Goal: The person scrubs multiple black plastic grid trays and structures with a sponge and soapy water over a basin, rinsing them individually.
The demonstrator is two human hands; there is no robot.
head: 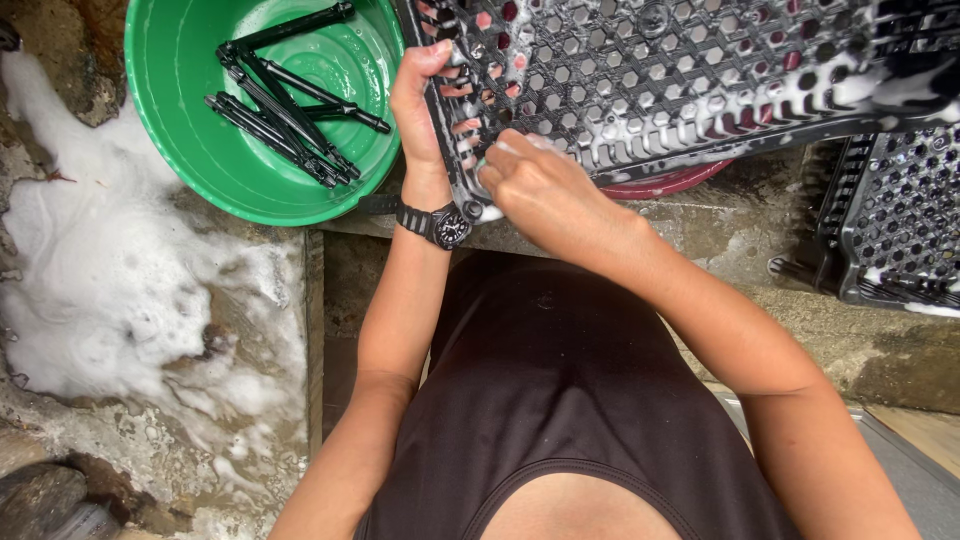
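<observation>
A soapy black plastic grid panel (pixel 690 70) with hexagonal holes lies tilted in front of me. My left hand (pixel 425 100), with a black wristwatch (pixel 440 224) on its wrist, grips the panel's left edge, fingers through the holes. My right hand (pixel 535 185) is closed against the panel's lower left corner, and a bit of something pale green shows at its fingertips; what it holds is hidden.
A green plastic basin (pixel 195 140) at upper left holds several black rods (pixel 285 105). A second black perforated panel (pixel 900 220) leans at right. A red rim (pixel 665 183) peeks from under the panel. White foam (pixel 110 290) covers the wet concrete ground at left.
</observation>
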